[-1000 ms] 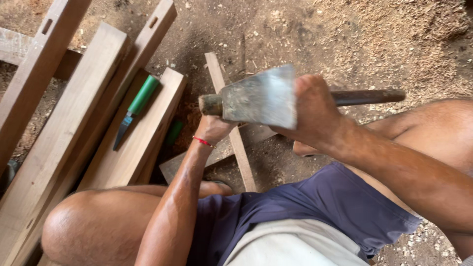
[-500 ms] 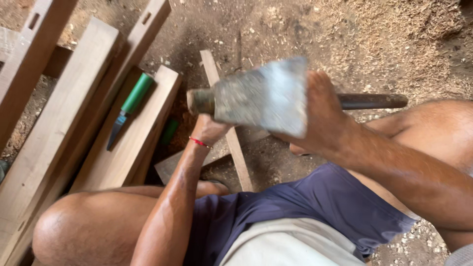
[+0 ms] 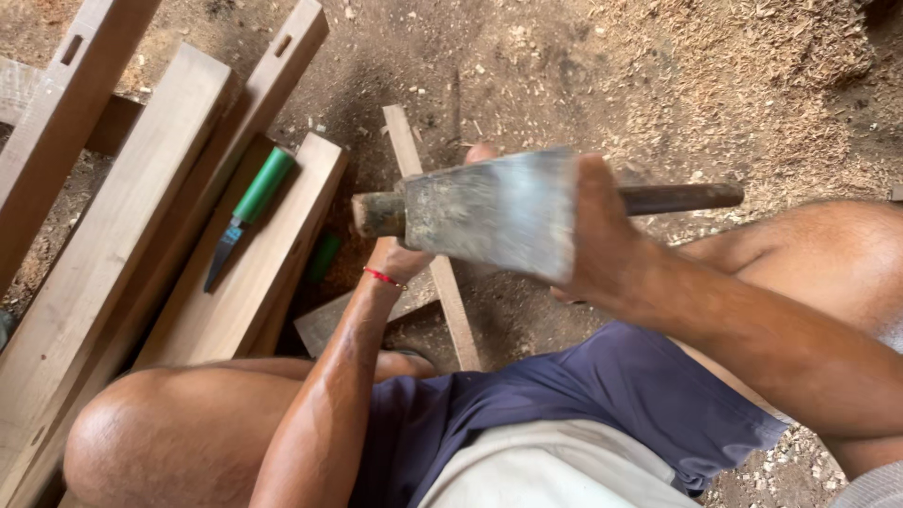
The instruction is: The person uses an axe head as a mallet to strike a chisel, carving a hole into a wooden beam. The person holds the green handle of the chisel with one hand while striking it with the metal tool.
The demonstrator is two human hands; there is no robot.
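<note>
At centre frame, we are raising the hatchet (image 3: 489, 221) in our right hand (image 3: 597, 240). Our fingers are clenching its dark handle just behind the head, and the handle is running out toward 3 o'clock while the stub end is pointing toward 9 o'clock. The broad, worn blade is lying flat-on to the camera and slightly blurred.

Below the blade, at 6 o'clock from it, we are holding the slat (image 3: 428, 216) with our left hand (image 3: 404, 254). The slat is lying on the sawdust ground (image 3: 583, 75) with its long axis running from 12 o'clock to 6 o'clock, nearly square to the hatchet handle. The blade is hiding our left fingers, so we cannot tell how tightly they are closing on the wood. The left hand is the nearer one to the slat; a red band is circling its wrist.

At 9 o'clock, a green-handled chisel (image 3: 246, 212) is resting on a plank (image 3: 254, 273), well apart from both hands. Longer mortised beams (image 3: 122, 216) are lying further toward 10 o'clock.
</note>
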